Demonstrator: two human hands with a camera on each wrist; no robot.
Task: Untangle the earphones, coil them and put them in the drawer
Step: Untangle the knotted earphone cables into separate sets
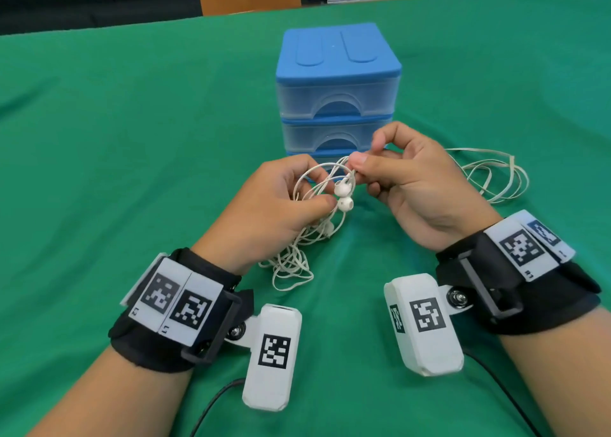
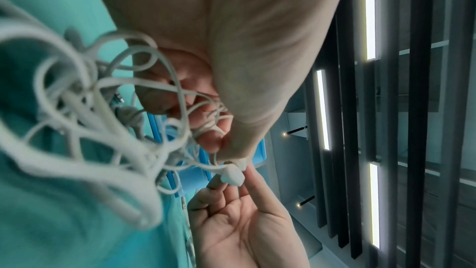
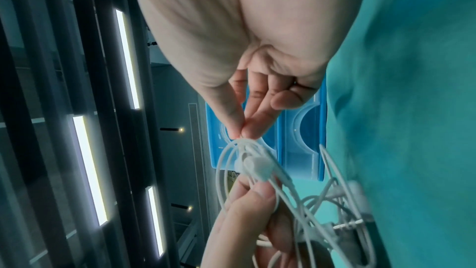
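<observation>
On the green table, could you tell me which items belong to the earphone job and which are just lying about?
Job: earphones, pinched by left hand and right hand; blue drawer unit, drawers closed.
Lying about: loose white cable; green tablecloth.

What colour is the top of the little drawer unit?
Blue top, with clear drawers below; the head view shows it best.

Office: slatted ceiling (image 2: 422, 109), strip lights (image 2: 323, 109)

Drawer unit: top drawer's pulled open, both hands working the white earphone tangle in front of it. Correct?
Not quite. Head view shows both drawers of the drawer unit closed. The rest holds: left hand and right hand both grip the earphones in front of it.
</observation>
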